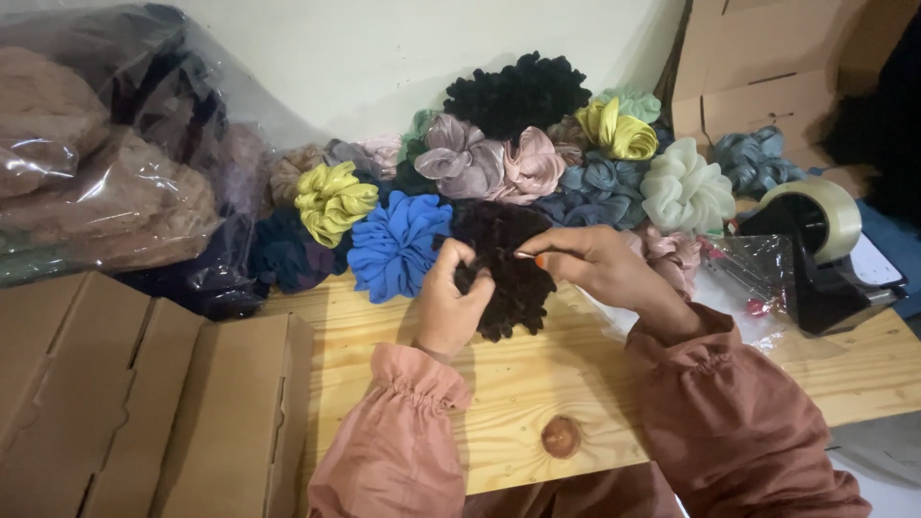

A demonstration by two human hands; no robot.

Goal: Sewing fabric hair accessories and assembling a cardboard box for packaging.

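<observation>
Both hands, left hand (449, 302) and right hand (595, 264), grip dark scrunchie (504, 254) between them.

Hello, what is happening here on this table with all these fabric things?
A person in a rust-coloured blouse holds a dark brown scrunchie with both hands over a wooden table. The left hand grips its near edge, and the right hand pinches its top. Behind lies a pile of scrunchies, among them a blue one and a yellow one. Flat cardboard boxes lie at left, a tape dispenser at right.
</observation>
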